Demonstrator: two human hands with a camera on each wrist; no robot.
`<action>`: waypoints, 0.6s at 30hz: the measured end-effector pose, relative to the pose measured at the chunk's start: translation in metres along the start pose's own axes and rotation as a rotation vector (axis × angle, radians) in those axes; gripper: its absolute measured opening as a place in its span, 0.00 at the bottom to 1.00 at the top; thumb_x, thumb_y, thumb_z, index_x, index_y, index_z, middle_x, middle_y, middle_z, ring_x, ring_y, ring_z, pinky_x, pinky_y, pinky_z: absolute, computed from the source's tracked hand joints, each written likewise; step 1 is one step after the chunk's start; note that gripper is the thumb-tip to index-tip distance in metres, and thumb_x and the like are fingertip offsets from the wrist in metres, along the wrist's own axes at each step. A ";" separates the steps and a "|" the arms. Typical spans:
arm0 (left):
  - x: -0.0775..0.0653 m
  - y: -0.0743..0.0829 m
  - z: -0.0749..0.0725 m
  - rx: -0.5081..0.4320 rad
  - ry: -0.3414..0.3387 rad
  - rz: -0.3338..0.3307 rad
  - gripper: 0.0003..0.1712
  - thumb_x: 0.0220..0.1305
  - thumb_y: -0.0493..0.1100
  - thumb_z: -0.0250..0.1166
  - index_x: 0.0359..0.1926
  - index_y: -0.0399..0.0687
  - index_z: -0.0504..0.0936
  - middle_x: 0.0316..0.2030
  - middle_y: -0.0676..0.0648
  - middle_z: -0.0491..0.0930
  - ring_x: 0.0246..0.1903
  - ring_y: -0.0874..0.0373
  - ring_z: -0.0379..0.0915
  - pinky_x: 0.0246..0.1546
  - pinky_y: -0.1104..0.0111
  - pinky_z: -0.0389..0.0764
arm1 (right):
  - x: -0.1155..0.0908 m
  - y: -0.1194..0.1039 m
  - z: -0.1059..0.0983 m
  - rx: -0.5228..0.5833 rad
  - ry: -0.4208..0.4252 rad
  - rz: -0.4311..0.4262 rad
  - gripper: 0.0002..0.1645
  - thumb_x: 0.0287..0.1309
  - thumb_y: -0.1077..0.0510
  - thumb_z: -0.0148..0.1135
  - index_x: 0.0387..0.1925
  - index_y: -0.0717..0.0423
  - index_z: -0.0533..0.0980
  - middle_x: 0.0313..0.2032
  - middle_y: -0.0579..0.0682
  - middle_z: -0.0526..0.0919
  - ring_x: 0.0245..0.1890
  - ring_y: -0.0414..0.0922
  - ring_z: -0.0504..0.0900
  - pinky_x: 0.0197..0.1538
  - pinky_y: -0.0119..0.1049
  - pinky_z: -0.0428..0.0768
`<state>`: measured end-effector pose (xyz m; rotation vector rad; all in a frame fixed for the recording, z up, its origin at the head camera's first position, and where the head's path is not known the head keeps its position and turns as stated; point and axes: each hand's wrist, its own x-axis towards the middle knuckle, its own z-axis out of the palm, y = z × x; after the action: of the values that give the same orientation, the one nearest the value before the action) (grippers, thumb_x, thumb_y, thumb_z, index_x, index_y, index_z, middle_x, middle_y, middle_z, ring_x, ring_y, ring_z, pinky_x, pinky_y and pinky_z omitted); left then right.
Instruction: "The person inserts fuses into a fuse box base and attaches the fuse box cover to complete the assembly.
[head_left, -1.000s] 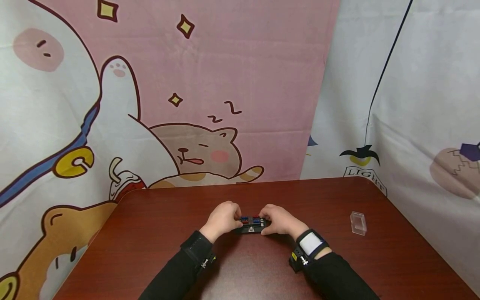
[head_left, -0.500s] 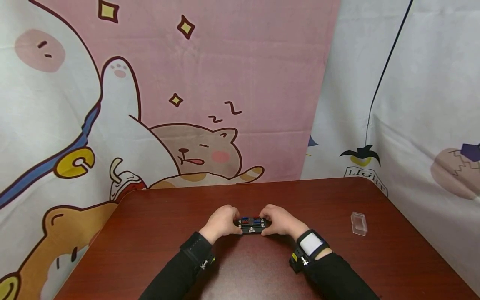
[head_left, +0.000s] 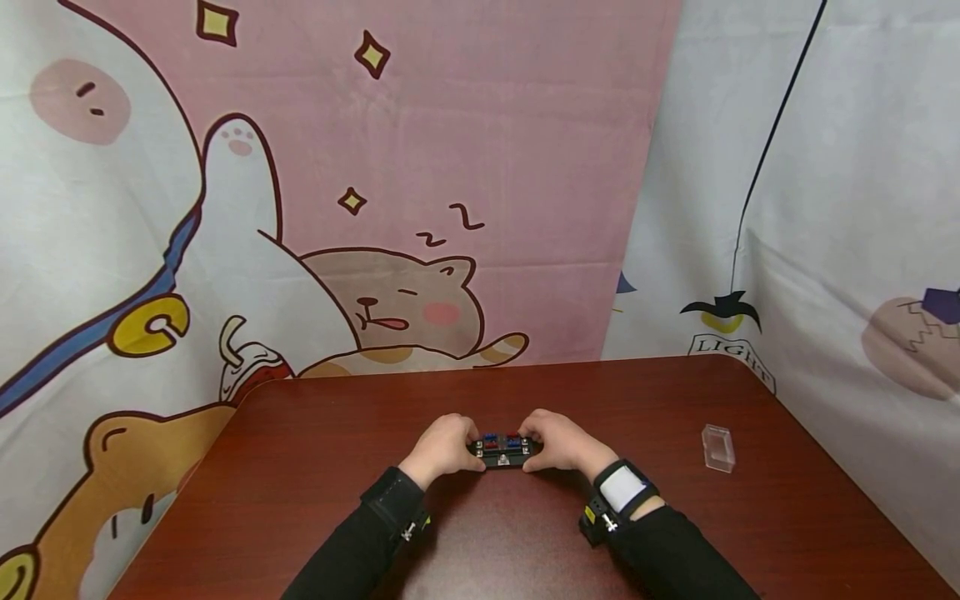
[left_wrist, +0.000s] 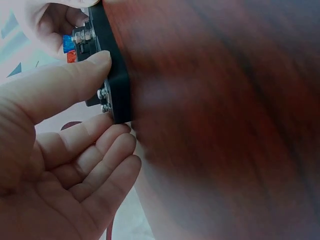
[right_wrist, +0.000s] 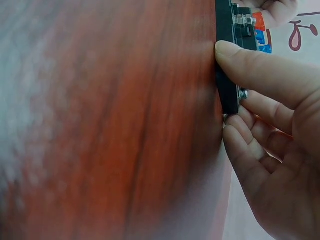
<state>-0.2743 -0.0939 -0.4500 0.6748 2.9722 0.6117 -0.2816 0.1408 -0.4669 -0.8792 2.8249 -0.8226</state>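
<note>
A black fuse block [head_left: 503, 459] with red and blue blade fuses and metal screw terminals lies on the brown table [head_left: 480, 533], its long side facing me. At its left end my left hand [head_left: 442, 447] grips it, thumb on the near side. The left wrist view shows that thumb against the black base [left_wrist: 119, 85], the other fingers curled by the end. My right hand [head_left: 561, 442] holds the opposite end, its thumb pressed to the near side of the fuse block [right_wrist: 228, 92]. Fingertips behind the block are partly hidden.
A clear plastic cover [head_left: 718, 448] lies on the table to the right, apart from both hands. The table's far edge meets a printed cloth backdrop [head_left: 480, 167]. A white cloth [head_left: 825, 208] hangs on the right.
My left hand has shifted slightly down toward me, its thumb moving to the near side and uncovering the block's left end. The right hand stays in place.
</note>
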 end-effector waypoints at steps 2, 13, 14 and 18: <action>0.000 -0.001 0.001 -0.012 0.004 -0.006 0.23 0.41 0.48 0.83 0.36 0.42 0.86 0.32 0.50 0.81 0.31 0.57 0.73 0.37 0.61 0.77 | 0.000 0.000 0.000 -0.002 -0.002 -0.001 0.24 0.42 0.56 0.81 0.42 0.57 0.80 0.40 0.46 0.77 0.41 0.46 0.79 0.47 0.45 0.78; -0.002 0.001 -0.001 -0.009 0.020 -0.023 0.23 0.40 0.48 0.84 0.35 0.42 0.86 0.31 0.50 0.82 0.29 0.58 0.74 0.35 0.62 0.77 | -0.003 0.002 -0.003 0.035 -0.024 -0.044 0.26 0.44 0.57 0.80 0.45 0.59 0.80 0.41 0.49 0.78 0.42 0.48 0.79 0.48 0.44 0.78; -0.003 0.002 -0.001 -0.010 0.018 -0.023 0.22 0.40 0.48 0.83 0.35 0.42 0.86 0.31 0.50 0.82 0.30 0.58 0.74 0.35 0.62 0.77 | -0.003 0.003 -0.004 0.043 -0.028 -0.041 0.26 0.44 0.57 0.80 0.46 0.59 0.80 0.42 0.49 0.78 0.42 0.48 0.79 0.49 0.45 0.78; -0.003 0.002 -0.001 -0.010 0.015 -0.028 0.22 0.40 0.48 0.83 0.35 0.42 0.87 0.31 0.50 0.82 0.30 0.58 0.74 0.35 0.62 0.78 | -0.004 0.004 -0.005 0.077 -0.046 -0.025 0.27 0.46 0.56 0.79 0.48 0.60 0.80 0.43 0.50 0.77 0.43 0.49 0.79 0.49 0.45 0.78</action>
<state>-0.2707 -0.0937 -0.4481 0.6296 2.9845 0.6325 -0.2810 0.1483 -0.4654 -0.9124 2.7288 -0.8954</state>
